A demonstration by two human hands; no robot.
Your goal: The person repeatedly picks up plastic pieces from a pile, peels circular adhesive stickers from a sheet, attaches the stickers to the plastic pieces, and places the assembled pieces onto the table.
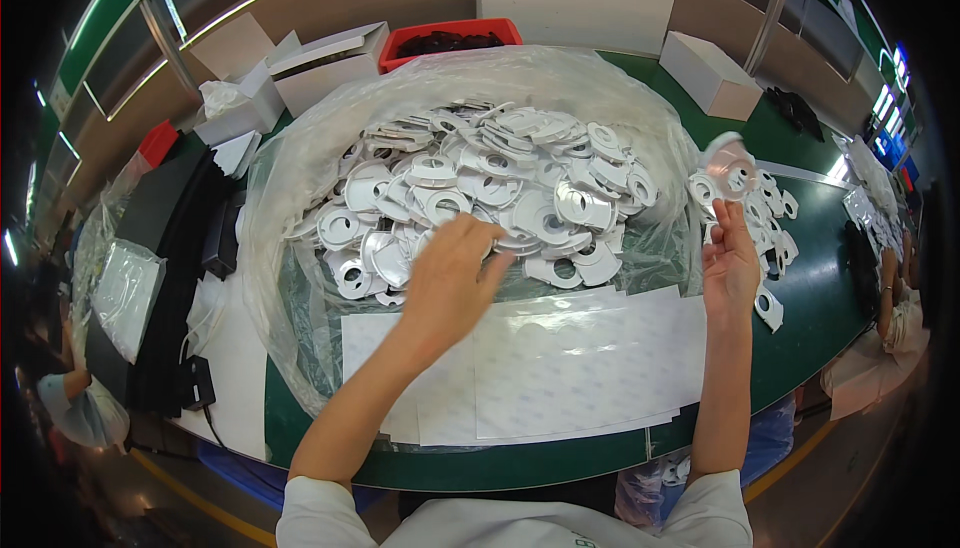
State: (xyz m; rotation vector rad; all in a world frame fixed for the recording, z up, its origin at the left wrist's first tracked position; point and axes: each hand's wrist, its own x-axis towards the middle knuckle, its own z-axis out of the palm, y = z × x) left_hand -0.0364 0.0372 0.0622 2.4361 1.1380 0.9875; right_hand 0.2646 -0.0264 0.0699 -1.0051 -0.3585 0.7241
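Note:
A large heap of flat, shiny white-silver pieces with round holes point(490, 183) lies on a clear plastic sheet in front of me. My left hand point(448, 283) reaches over the heap's near edge, back of the hand up, thumb and forefinger apart; what its fingertips touch is partly hidden. To the right, my right hand point(732, 266) is raised with the palm showing and fingers stretched. One blurred, pinkish-looking holed piece point(732, 165) is just beyond its fingertips; whether they touch is unclear. Under and beyond it, more holed pieces point(768, 306) lie scattered on the green tabletop.
White sheets point(580, 373) lie flat before me. Clear plastic point(270, 248) rings the heap. At the back stand a red bin point(450, 28) with dark parts and white boxes point(710, 73). Black material point(150, 208) lines the left. Other people's arms point(888, 288) show at both sides.

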